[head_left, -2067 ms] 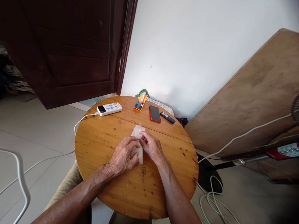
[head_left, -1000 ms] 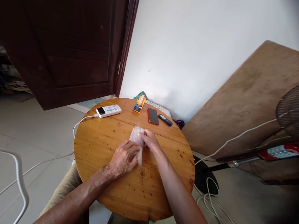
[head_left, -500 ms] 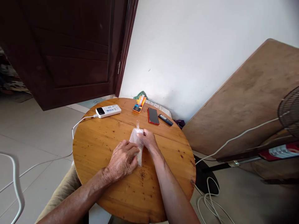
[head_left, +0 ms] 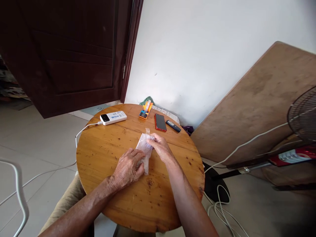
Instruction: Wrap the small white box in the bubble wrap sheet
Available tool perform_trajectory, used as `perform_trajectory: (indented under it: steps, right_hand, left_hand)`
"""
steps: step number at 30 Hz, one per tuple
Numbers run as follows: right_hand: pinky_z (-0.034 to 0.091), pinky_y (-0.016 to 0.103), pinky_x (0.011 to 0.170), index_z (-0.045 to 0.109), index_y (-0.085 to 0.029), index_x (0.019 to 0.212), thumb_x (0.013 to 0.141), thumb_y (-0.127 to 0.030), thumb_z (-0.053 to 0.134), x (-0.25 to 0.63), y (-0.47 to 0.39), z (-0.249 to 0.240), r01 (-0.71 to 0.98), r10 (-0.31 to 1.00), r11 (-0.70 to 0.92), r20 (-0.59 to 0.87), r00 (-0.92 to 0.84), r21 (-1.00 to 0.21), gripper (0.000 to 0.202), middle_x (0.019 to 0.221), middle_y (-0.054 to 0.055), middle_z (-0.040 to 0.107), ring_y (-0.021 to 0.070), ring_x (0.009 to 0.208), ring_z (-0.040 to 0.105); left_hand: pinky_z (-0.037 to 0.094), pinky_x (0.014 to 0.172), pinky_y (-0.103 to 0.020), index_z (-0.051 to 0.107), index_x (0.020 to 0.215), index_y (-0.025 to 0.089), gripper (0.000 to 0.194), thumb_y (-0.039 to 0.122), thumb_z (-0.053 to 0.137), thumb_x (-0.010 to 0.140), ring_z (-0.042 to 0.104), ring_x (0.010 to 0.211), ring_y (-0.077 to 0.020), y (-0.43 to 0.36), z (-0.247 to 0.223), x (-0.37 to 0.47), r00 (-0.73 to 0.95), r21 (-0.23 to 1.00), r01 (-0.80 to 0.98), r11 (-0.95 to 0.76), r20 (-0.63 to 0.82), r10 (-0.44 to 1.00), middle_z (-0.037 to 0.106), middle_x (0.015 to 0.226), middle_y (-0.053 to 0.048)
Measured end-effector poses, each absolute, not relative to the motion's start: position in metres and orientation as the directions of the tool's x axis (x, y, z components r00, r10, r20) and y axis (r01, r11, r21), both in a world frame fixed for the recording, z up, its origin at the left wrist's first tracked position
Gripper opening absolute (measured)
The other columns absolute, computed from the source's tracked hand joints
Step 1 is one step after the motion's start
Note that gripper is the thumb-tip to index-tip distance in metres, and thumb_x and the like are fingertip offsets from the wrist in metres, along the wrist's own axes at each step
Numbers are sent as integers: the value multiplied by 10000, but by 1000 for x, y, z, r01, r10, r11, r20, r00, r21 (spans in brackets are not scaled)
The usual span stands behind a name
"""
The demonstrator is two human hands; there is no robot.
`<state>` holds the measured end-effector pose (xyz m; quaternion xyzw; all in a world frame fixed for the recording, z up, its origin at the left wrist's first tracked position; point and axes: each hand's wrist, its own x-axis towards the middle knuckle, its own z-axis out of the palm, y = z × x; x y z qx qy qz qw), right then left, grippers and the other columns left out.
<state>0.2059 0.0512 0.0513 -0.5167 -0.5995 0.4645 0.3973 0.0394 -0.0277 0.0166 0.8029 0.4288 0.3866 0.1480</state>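
Observation:
A piece of clear bubble wrap (head_left: pixel 144 141) lies folded in the middle of the round wooden table (head_left: pixel 98 161). A short strip of clear tape (head_left: pixel 147 131) sticks out past its far end. My left hand (head_left: pixel 129 167) presses on the near left part of the wrap, its fingers bent over it. At the far right edge, my right hand (head_left: pixel 161 146) pinches the wrap between thumb and fingers. Whether anything lies inside the wrap, I cannot tell.
Along the table's far side lie a white power bank (head_left: pixel 113 118) with a cable, an orange tape dispenser (head_left: pixel 145 110), a red-edged phone (head_left: pixel 160 122) and a dark handheld device (head_left: pixel 173 126). A fan (head_left: pixel 302 115) stands at the right, cables coiled on the floor.
My right hand has shifted slightly on the wrap, its thumb now lying flatter across the edge. More of the wrap's upper face shows. The view has moved a little.

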Motion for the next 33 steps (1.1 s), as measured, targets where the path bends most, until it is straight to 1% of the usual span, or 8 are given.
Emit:
perform_trajectory:
  steps: [6,10,13,16,20,24,28,33]
  right_hand:
    - [336,215,566,588,-194,796,769,-342,587,197,14,73,453,977,172,92,-193,-875,151,675,-42,533,115,612,444]
    - [382,224,608,586,-196,791,811,-328,553,194,-13,72,467,971,223,153,-183,-856,138,711,-17,571,135,658,489]
    - [405,232,637,590,-200,812,834,-308,539,195,-24,69,463,967,249,194,-163,-851,122,742,-9,594,140,671,505]
    - [391,228,617,582,-203,807,847,-269,518,197,-30,68,505,961,276,224,-162,-818,100,738,-16,591,136,660,503]
    - [421,231,687,591,-208,820,859,-209,497,196,-36,67,568,937,348,285,-201,-745,102,790,-8,635,148,738,567]
    - [463,251,747,599,-215,825,872,-167,485,194,-45,62,598,905,422,350,-240,-681,133,827,12,674,163,774,612]
    - [502,284,808,614,-230,862,853,-115,491,193,-55,53,602,861,497,440,-254,-626,169,918,40,704,191,879,652]
    - [522,312,883,623,-240,902,868,-94,492,194,-62,41,568,825,547,512,-240,-615,199,1023,61,712,201,1002,669]
  left_hand:
    - [502,899,-379,664,1018,217,244,172,539,814,592,991,-230,-27,11,40,300,573,593,-566,494,816,667,1123,-61]
    - [505,900,-375,660,1056,219,278,178,558,801,583,1032,-238,-27,7,40,279,572,587,-572,521,807,633,1133,-69]
    - [502,882,-372,658,977,217,213,176,569,787,583,994,-236,-28,10,41,241,575,606,-549,525,816,632,1075,-70]
    - [497,847,-377,608,828,209,82,178,591,754,576,931,-237,-30,15,41,182,589,651,-479,491,852,629,977,-67]
    - [500,816,-391,550,846,211,136,213,617,728,574,889,-244,-31,18,43,95,626,684,-374,432,897,613,923,-58]
    - [504,871,-429,540,1041,186,338,232,632,718,593,979,-275,-30,16,44,38,675,664,-322,400,916,613,1024,-89]
    - [461,988,-473,487,1246,202,586,202,667,688,558,1142,-299,-28,14,42,98,703,610,-365,389,916,582,1224,-114]
    - [449,1018,-486,606,1070,209,373,160,676,707,532,1226,-305,-25,8,39,211,753,505,-422,366,906,520,1358,-130]
